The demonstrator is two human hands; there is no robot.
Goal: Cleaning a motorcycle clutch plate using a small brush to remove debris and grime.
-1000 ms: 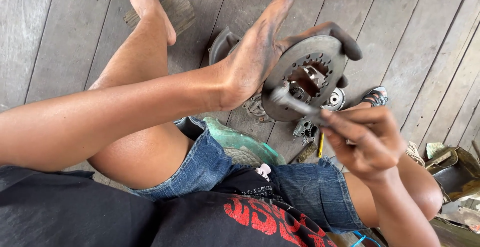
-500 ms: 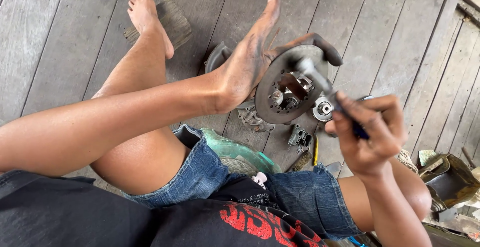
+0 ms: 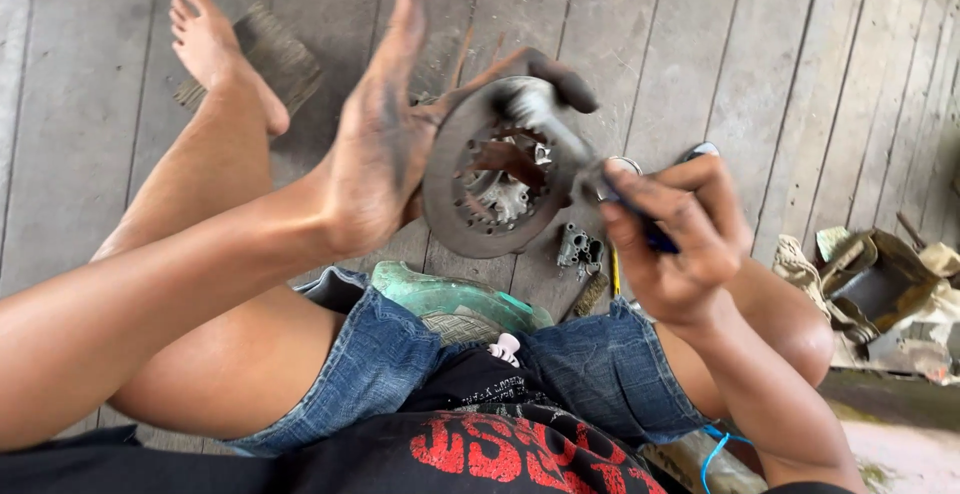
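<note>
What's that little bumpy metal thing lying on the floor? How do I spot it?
Look at the wooden floor, just below the round metal disc in the left hand. The small grey block lies there, ridged and boxy, unlike the green sandal beside it.

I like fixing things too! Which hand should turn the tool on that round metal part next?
Probably the right hand: it grips the tool, whose head sits in the round metal part. The left hand is busy bracing that part.

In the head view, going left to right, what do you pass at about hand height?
Bare foot on the floorboards → left hand, palm against the round metal disc part → right hand gripping a dark-handled tool → small pile of rags and scrap at the right edge.
</note>
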